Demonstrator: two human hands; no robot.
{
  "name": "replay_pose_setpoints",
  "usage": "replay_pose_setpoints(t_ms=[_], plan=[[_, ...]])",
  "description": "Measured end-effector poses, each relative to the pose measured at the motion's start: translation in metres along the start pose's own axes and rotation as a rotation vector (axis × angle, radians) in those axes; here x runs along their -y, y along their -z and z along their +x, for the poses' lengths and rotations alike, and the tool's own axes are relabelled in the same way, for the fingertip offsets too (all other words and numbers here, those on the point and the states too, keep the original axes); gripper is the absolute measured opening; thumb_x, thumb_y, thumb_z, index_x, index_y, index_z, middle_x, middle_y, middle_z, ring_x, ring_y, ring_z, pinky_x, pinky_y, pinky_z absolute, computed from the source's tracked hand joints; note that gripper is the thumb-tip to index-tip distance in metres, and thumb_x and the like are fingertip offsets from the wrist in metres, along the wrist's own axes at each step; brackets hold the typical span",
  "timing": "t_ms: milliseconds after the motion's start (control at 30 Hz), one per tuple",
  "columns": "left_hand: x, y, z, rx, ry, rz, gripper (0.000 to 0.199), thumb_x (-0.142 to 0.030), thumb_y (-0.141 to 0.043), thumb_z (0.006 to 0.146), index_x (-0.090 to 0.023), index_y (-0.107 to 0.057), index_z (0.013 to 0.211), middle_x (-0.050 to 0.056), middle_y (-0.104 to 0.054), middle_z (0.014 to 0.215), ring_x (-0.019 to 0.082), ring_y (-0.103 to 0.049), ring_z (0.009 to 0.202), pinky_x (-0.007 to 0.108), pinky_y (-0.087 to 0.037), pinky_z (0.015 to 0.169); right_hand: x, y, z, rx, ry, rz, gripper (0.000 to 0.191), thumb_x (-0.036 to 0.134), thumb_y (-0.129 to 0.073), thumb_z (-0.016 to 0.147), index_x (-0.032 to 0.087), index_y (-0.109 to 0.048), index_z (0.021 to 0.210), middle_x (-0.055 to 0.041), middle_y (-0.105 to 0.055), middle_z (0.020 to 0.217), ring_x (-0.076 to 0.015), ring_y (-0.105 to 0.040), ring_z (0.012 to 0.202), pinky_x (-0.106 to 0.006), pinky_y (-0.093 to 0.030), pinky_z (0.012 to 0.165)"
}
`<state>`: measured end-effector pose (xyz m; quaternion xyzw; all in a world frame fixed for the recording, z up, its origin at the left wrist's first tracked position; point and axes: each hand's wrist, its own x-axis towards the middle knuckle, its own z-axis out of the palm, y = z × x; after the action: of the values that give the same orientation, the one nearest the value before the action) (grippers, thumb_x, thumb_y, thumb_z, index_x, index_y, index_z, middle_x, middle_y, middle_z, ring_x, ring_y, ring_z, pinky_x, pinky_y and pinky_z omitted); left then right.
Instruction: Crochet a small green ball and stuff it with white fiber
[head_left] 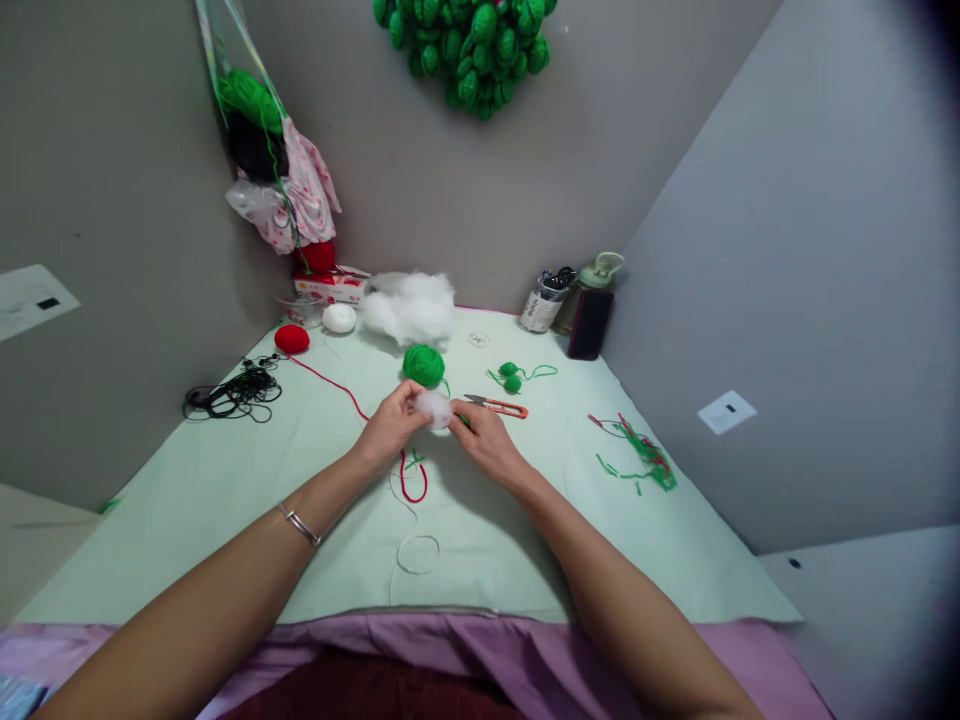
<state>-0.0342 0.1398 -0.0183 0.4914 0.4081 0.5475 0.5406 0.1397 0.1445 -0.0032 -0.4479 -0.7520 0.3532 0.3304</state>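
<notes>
A small tuft of white stuffing (433, 408) is pinched between my two hands above the middle of the table. My left hand (396, 422) grips its left side with thumb and fingers. At its right edge, the fingers of my right hand (487, 440) are closed on it, and a bit of green, too small to make out, shows among them. Just behind sits a green yarn ball (424, 365). Orange-handled thread snips (496, 406) lie beyond my right hand. Red yarn (414, 498) loops on the cloth below my left hand.
A large heap of stuffing (411, 308) lies at the back, near a red yarn ball (292, 339) and a white ball (339, 319). Tangled black cord (236, 392) is left; yarn scraps (649, 455) are right. A phone (590, 325) leans against a bottle (600, 272).
</notes>
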Motion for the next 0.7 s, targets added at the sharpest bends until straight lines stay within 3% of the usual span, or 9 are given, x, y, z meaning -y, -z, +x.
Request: replay_pose_setpoints(t_ms=[167, 467, 600, 700], plan=[[-0.001, -0.003, -0.002, -0.007, -0.034, -0.011, 0.041, -0.023, -0.071, 0.069, -0.022, -0.057, 0.107, -0.002, -0.068, 0.088, 0.016, -0.064, 0.075, 0.027, -0.05, 0.075, 0.009, 0.005, -0.001, 0.065, 0.024, 0.084, 0.031, 0.039, -0.045, 0.095, 0.02, -0.063, 0.078, 0.0015, -0.054, 0.07, -0.0151, -0.045, 0.067, -0.027, -0.035, 0.066], [0.001, -0.008, -0.008, 0.031, -0.023, 0.015, 0.022, -0.021, -0.075, 0.07, -0.021, -0.058, 0.085, -0.004, -0.062, 0.081, 0.015, -0.06, 0.078, 0.027, -0.048, 0.077, -0.004, -0.002, 0.006, -0.051, -0.085, 0.099, 0.026, 0.035, -0.049, 0.081, 0.021, -0.052, 0.06, 0.0048, -0.038, 0.056, -0.0119, -0.033, 0.056, -0.027, -0.026, 0.056], [-0.005, -0.006, -0.009, 0.117, 0.05, -0.035, 0.027, -0.037, -0.08, 0.077, -0.019, -0.063, 0.088, 0.001, -0.067, 0.088, 0.018, -0.064, 0.085, 0.03, -0.052, 0.082, -0.007, -0.001, 0.007, -0.098, -0.098, 0.035, 0.023, 0.033, -0.047, 0.08, 0.022, -0.048, 0.059, 0.0046, -0.038, 0.056, -0.0121, -0.032, 0.055, -0.027, -0.027, 0.055], [-0.006, -0.004, -0.008, 0.143, 0.103, -0.088, 0.034, -0.049, -0.075, 0.083, -0.019, -0.059, 0.081, 0.002, -0.064, 0.083, 0.018, -0.063, 0.08, 0.031, -0.054, 0.077, -0.005, -0.002, 0.004, -0.134, -0.093, -0.064, 0.026, 0.032, -0.049, 0.083, 0.022, -0.046, 0.059, 0.0037, -0.041, 0.056, -0.0128, -0.036, 0.056, -0.027, -0.027, 0.057]])
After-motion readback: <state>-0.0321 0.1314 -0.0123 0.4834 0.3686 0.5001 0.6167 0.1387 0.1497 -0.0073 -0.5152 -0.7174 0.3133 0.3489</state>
